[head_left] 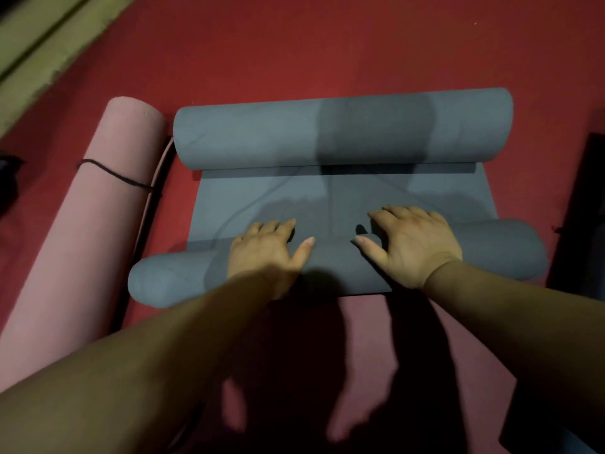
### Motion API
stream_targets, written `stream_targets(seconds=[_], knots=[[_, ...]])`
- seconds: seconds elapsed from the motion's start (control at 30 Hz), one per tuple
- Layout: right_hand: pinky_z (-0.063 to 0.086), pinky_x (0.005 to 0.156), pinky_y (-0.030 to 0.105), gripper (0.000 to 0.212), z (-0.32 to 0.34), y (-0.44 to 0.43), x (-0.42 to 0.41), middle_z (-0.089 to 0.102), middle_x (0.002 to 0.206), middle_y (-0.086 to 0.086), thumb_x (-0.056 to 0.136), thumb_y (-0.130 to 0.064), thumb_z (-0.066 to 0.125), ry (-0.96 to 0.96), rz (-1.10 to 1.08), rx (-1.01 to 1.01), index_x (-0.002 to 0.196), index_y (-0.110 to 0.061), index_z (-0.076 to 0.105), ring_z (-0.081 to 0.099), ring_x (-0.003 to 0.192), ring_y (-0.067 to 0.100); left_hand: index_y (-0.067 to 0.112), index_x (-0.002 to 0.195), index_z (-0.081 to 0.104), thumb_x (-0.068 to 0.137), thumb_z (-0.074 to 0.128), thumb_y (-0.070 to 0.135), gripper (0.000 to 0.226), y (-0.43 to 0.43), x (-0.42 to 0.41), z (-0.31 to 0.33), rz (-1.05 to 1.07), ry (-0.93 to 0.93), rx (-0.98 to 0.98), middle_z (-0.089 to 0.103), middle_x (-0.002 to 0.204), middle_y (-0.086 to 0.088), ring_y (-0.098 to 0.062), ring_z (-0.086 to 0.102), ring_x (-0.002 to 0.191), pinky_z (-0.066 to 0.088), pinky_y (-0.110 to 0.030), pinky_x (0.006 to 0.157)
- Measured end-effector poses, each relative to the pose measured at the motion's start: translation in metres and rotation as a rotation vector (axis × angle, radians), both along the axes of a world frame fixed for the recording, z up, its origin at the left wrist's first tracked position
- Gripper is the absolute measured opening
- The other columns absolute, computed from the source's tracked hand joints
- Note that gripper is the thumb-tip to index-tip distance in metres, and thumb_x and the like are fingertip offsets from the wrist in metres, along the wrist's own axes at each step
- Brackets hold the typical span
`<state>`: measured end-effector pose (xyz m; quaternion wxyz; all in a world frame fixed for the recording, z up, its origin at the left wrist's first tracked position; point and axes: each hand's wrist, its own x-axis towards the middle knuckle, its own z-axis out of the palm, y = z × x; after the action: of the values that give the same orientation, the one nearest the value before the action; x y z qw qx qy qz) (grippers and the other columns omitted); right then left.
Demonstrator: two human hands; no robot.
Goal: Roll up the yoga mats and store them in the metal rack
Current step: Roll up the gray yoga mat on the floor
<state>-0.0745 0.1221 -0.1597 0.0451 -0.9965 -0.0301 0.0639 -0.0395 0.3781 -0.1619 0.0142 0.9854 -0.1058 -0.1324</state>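
Note:
A grey yoga mat (340, 198) lies on the red floor, rolled from both ends. Its far roll (248, 132) is thick; its near roll (170, 280) is thinner and sits under my hands. My left hand (268, 250) and my right hand (409, 244) press on top of the near roll, a little apart, fingers spread and pointing away from me over the roll onto the flat stretch between the rolls. A pink mat (88, 231), fully rolled and tied with a dark cord (114, 175), lies along the left side. No metal rack is in view.
Red carpet (327, 44) covers the floor beyond and around the mats. A pale olive strip (39, 44) runs diagonally at the top left. Something dark (582, 208) lies at the right edge, and another dark shape (8, 181) at the left edge.

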Motion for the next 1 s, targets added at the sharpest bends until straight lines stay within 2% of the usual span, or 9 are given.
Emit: stream_targets(seconds=[0.2, 0.37, 0.53, 0.67, 0.77, 0.9, 1.0], knots=[[0.043, 0.09, 0.041, 0.073, 0.004, -0.002, 0.017, 0.064, 0.126, -0.001, 0.091, -0.074, 0.019, -0.027, -0.009, 0.041, 0.132, -0.027, 0.058, 0.059, 0.115, 0.027, 0.031, 0.149, 0.045, 0.088, 0.013, 0.075, 0.081, -0.002, 0.019, 0.002, -0.005, -0.017, -0.025, 0.054, 0.146, 0.002, -0.024, 0.045, 0.135, 0.04, -0.043, 0.108], [0.043, 0.092, 0.042, 0.063, 0.002, -0.007, 0.038, 0.065, 0.127, 0.0, 0.095, -0.068, 0.028, -0.072, -0.03, 0.069, 0.131, -0.026, 0.059, 0.059, 0.115, 0.029, 0.029, 0.15, 0.044, 0.099, 0.029, 0.065, 0.064, -0.006, 0.039, 0.004, 0.02, -0.021, -0.065, 0.048, 0.152, -0.001, -0.026, 0.041, 0.14, 0.034, -0.043, 0.115], [0.046, 0.094, 0.044, 0.065, 0.005, -0.006, 0.056, 0.062, 0.131, 0.004, 0.094, -0.065, 0.027, -0.093, -0.039, 0.089, 0.13, -0.023, 0.06, 0.058, 0.117, 0.031, 0.027, 0.15, 0.044, 0.1, 0.033, 0.06, 0.061, -0.009, 0.061, 0.003, 0.04, -0.008, -0.103, 0.046, 0.154, -0.001, -0.027, 0.039, 0.142, 0.033, -0.043, 0.116], [0.042, 0.099, 0.049, 0.071, 0.008, -0.005, 0.028, 0.055, 0.142, 0.007, 0.088, -0.077, 0.031, -0.022, 0.006, 0.054, 0.139, -0.032, 0.051, 0.054, 0.124, 0.034, 0.026, 0.149, 0.047, 0.101, 0.034, 0.06, 0.061, -0.011, 0.077, -0.002, 0.058, -0.014, -0.137, 0.047, 0.154, -0.004, -0.029, 0.039, 0.141, 0.033, -0.044, 0.117], [0.035, 0.106, 0.054, 0.083, -0.001, -0.008, -0.004, 0.056, 0.14, 0.01, 0.083, -0.087, 0.032, -0.026, 0.108, -0.049, 0.149, -0.037, 0.043, 0.052, 0.126, 0.034, 0.025, 0.15, 0.046, 0.101, 0.033, 0.06, 0.061, -0.01, 0.081, -0.002, 0.053, 0.009, -0.132, 0.045, 0.156, -0.004, -0.03, 0.038, 0.142, 0.033, -0.044, 0.117], [0.035, 0.105, 0.054, 0.087, -0.001, -0.009, -0.001, 0.06, 0.133, 0.007, 0.077, -0.09, 0.037, -0.021, 0.1, -0.066, 0.146, -0.037, 0.047, 0.055, 0.122, 0.032, 0.022, 0.146, 0.05, 0.098, 0.021, 0.058, 0.066, -0.012, 0.061, 0.013, 0.016, -0.144, -0.105, 0.053, 0.147, -0.006, -0.031, 0.047, 0.134, 0.036, -0.046, 0.108], [0.037, 0.104, 0.051, 0.086, -0.001, -0.007, 0.006, 0.062, 0.131, 0.005, 0.076, -0.09, 0.038, -0.023, 0.099, -0.066, 0.143, -0.036, 0.05, 0.057, 0.119, 0.03, 0.026, 0.148, 0.049, 0.092, 0.023, 0.063, 0.072, -0.01, 0.017, 0.014, -0.007, -0.218, -0.129, 0.052, 0.149, -0.008, -0.031, 0.047, 0.136, 0.033, -0.053, 0.112]])
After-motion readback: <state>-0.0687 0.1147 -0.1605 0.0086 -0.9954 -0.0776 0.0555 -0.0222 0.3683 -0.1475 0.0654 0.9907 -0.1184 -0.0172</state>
